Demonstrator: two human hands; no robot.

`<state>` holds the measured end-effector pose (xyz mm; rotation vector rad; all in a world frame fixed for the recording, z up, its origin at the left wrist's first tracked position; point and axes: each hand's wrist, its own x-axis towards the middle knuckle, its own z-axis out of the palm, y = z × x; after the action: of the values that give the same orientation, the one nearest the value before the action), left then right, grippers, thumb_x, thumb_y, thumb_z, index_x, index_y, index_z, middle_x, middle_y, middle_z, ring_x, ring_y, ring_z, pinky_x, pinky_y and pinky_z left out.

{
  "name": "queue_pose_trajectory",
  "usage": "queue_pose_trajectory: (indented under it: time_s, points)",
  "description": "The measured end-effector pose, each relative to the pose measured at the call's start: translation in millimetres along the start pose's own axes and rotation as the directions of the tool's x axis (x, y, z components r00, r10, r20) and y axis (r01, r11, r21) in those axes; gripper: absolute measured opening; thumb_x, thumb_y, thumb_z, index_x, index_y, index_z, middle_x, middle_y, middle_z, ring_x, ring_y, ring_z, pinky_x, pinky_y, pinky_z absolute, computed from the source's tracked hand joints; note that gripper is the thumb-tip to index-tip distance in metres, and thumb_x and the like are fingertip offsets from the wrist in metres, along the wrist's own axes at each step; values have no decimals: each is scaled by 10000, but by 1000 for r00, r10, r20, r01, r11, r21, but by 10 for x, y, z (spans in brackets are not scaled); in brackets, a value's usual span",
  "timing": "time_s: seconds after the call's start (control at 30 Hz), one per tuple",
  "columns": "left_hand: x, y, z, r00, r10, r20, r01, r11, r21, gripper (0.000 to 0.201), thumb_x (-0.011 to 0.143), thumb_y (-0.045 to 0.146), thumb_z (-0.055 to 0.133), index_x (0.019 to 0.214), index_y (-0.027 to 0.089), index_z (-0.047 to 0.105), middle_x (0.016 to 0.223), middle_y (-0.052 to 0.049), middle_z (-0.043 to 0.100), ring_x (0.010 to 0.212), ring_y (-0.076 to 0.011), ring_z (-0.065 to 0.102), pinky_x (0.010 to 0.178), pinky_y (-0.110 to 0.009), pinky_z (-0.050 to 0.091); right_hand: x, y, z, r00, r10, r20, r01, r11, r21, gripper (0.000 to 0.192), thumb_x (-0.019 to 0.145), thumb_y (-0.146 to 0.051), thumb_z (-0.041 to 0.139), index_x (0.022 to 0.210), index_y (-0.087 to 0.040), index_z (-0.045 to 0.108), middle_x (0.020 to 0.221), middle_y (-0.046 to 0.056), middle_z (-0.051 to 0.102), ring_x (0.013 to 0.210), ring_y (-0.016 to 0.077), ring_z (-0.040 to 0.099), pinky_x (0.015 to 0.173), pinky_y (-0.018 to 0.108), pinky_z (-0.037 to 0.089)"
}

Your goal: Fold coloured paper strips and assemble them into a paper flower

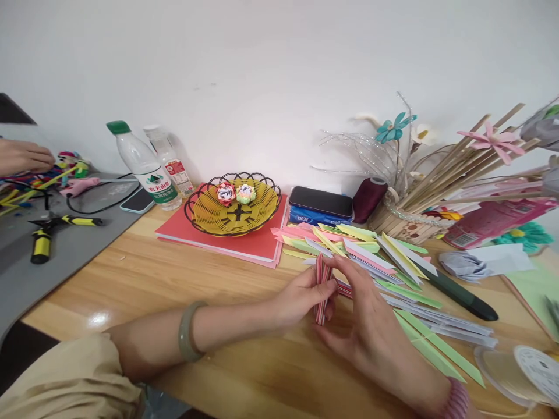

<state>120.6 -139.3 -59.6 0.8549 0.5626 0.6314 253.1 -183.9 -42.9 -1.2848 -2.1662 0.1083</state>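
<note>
A small bundle of folded paper strips, red, pink and white, stands on end in front of me above the wooden table. My left hand is closed on it, thumb across the near face. At the bundle's other side, my right hand has its fingertips at the top end and its thumb by the bottom end, pinching it lengthwise. Behind and right of my hands lies a spread of folded paper strips in green, yellow, pink and white.
A yellow woven basket with two folded paper balls rests on red paper. Bottles, pliers and another person's hand are left. At right: a dark green cutter, thread spool and stick-filled pot.
</note>
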Motion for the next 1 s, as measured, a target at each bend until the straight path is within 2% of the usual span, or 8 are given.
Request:
queue_pose_trajectory:
  time_s: [0.13, 0.2, 0.3, 0.43, 0.63, 0.8, 0.9, 1.0]
  points:
    - [3, 41, 0, 1000, 0, -31, -1, 1000, -18, 378, 684, 485, 612, 832, 173, 458, 621, 56, 436, 470, -47, 422, 452, -200, 282, -21, -2, -23, 999, 24, 38, -25, 1000, 6, 833, 703, -287, 604, 1352, -94, 119, 1312, 196, 354, 1201, 281, 367, 920, 452, 409]
    - [9, 63, 3, 997, 17, -82, -22, 998, -55, 353, 685, 457, 625, 789, 165, 456, 614, 58, 433, 481, -47, 428, 458, -193, 294, -33, 5, -29, 1000, 5, -24, -6, 999, -54, 814, 689, -341, 632, 1318, -67, 193, 1271, 215, 377, 1180, 303, 374, 896, 465, 417]
    - [29, 67, -5, 990, 38, -137, -58, 988, -141, 328, 699, 434, 620, 739, 153, 458, 619, 42, 461, 534, -65, 468, 512, -202, 350, -43, 13, -25, 989, -65, -133, 46, 989, -140, 481, 715, -339, 625, 1096, -119, 430, 991, 143, 545, 937, 259, 527, 732, 407, 485]
    - [51, 40, -32, 985, 49, -168, -88, 968, -236, 276, 720, 380, 620, 725, 146, 474, 642, 18, 517, 587, -84, 511, 592, -224, 398, -36, -4, 6, 996, -74, -52, 65, 985, -160, 138, 771, -288, 575, 841, -175, 536, 755, 62, 594, 698, 188, 568, 590, 316, 472]
    - [51, 75, -20, 993, 0, -122, -31, 967, -254, 340, 748, 477, 544, 721, 143, 489, 645, -27, 578, 578, -130, 560, 572, -250, 412, -38, -51, 24, 995, 102, 12, -102, 994, 24, 161, 830, -265, 473, 844, -188, 614, 778, 58, 650, 697, 174, 611, 632, 295, 484]
    - [59, 104, -3, 986, -23, -165, -23, 963, -270, 435, 788, 541, 424, 715, 125, 527, 670, -54, 597, 645, -147, 592, 606, -254, 435, -11, -61, -23, 925, 312, 215, -366, 884, 291, 172, 835, -280, 453, 802, -204, 603, 736, 8, 664, 650, 136, 614, 557, 218, 478]
    - [64, 88, -11, 978, -9, -207, -48, 962, -269, 393, 801, 500, 440, 730, 124, 534, 703, -50, 598, 635, -144, 594, 553, -236, 423, 0, -41, -23, 901, 364, 237, -426, 850, 311, 170, 819, -281, 463, 788, -207, 612, 733, -4, 674, 649, 138, 616, 537, 209, 469]
    - [68, 75, -12, 973, 17, -229, -85, 953, -290, 314, 828, 429, 442, 770, 131, 526, 780, -58, 606, 653, -153, 605, 559, -249, 430, -5, -29, 2, 903, 393, 170, -425, 875, 231, 168, 798, -276, 475, 778, -205, 626, 689, -6, 665, 594, 135, 606, 519, 215, 456]
